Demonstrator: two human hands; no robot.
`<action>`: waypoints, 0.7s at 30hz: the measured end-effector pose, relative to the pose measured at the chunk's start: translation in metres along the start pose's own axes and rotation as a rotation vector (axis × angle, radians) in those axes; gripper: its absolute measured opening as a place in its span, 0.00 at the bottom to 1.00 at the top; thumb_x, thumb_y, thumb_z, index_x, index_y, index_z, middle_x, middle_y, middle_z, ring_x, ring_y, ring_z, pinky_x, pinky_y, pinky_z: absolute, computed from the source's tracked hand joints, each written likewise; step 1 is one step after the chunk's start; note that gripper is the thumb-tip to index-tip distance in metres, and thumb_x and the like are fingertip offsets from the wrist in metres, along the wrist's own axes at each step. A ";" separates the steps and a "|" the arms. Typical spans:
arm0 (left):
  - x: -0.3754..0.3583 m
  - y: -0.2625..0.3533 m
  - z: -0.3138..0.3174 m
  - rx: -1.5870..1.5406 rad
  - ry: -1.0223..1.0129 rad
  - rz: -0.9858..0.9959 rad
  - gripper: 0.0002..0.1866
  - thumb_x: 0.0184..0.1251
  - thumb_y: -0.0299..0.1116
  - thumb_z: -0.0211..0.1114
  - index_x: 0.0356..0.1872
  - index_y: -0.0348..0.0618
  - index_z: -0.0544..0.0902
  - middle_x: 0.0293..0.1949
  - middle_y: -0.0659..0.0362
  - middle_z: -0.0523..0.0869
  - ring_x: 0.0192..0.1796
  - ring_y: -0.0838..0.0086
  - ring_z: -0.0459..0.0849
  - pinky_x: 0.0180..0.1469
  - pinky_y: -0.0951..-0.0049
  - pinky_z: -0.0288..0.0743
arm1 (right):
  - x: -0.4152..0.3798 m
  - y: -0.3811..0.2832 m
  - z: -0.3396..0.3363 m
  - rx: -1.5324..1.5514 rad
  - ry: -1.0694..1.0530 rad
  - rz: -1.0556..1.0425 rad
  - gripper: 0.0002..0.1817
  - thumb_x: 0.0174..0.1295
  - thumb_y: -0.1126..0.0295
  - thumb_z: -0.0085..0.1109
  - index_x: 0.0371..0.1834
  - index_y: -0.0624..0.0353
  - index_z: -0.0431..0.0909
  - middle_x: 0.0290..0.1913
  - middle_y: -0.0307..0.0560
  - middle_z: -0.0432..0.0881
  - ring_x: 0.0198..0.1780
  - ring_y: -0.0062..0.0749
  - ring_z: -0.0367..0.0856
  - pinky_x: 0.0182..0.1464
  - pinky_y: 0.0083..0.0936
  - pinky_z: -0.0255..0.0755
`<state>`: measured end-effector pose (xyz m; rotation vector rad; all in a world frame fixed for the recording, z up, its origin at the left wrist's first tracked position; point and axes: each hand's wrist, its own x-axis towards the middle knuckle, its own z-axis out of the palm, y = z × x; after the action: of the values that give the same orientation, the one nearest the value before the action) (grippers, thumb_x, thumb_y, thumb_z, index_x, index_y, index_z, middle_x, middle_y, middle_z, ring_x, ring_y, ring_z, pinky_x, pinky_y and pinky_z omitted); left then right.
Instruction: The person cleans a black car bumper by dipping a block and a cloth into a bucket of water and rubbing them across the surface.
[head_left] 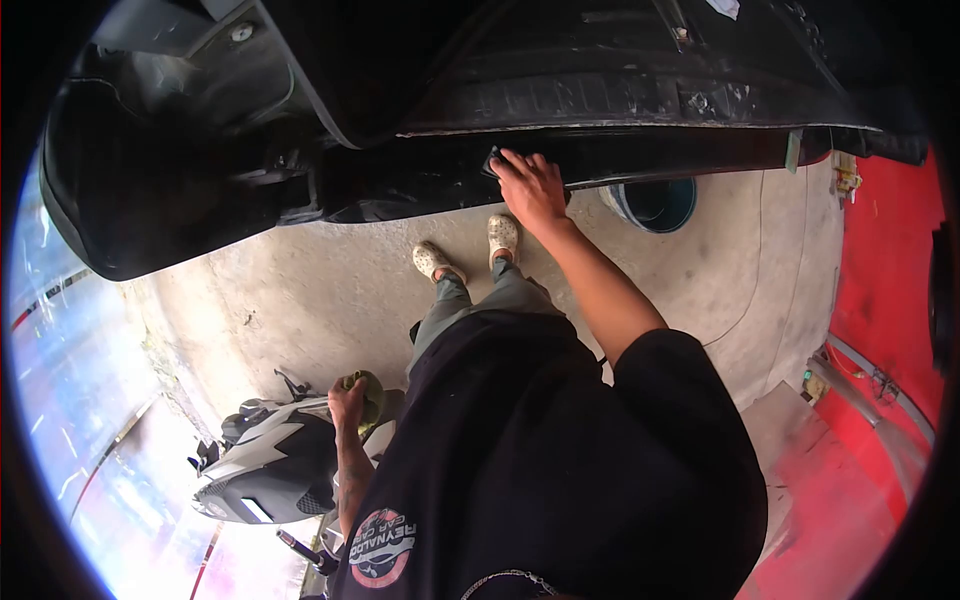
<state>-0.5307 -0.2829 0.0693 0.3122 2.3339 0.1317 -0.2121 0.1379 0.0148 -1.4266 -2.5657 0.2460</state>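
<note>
My right hand (532, 188) reaches forward to the glossy black lower panel (420, 165) of a car, palm down with fingers closed over a small dark block (491, 160). The block rests against the panel and is mostly hidden by my fingers. Down at my left side, my left hand (347, 402) is closed around an olive-green cloth (372, 393), held away from the car. A strip of green tape (793, 150) sticks to the panel's right part.
A dark bucket (655, 205) stands on the concrete floor (740, 260) beneath the panel's edge, right of my feet. Behind my left side is a parked motorcycle (280, 455). A thin cord line runs along the floor at right, near a red wall (885, 270).
</note>
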 end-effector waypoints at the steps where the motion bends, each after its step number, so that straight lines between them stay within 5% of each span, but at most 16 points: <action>1: 0.001 -0.003 0.001 0.017 0.005 0.006 0.27 0.54 0.47 0.73 0.50 0.37 0.88 0.43 0.43 0.91 0.49 0.54 0.91 0.55 0.58 0.81 | 0.007 -0.005 0.000 0.016 0.007 0.026 0.22 0.59 0.68 0.64 0.59 0.40 0.82 0.65 0.31 0.81 0.58 0.39 0.77 0.55 0.43 0.74; 9: 0.004 -0.006 -0.021 -0.025 0.026 0.034 0.27 0.55 0.49 0.73 0.48 0.36 0.89 0.40 0.43 0.91 0.47 0.55 0.91 0.52 0.58 0.81 | -0.021 -0.035 0.011 0.246 0.083 0.217 0.23 0.56 0.65 0.72 0.57 0.46 0.81 0.60 0.40 0.79 0.56 0.48 0.78 0.54 0.41 0.79; 21: 0.150 0.009 -0.122 0.213 -0.060 0.215 0.30 0.51 0.49 0.77 0.51 0.37 0.88 0.45 0.42 0.91 0.50 0.52 0.90 0.55 0.54 0.81 | 0.002 -0.095 0.036 0.248 0.285 0.670 0.21 0.58 0.64 0.71 0.55 0.50 0.78 0.54 0.49 0.78 0.54 0.53 0.80 0.52 0.45 0.81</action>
<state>-0.7175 -0.2348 0.0539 0.6642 2.2529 -0.0225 -0.2998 0.0885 0.0027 -1.9956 -1.7012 0.4014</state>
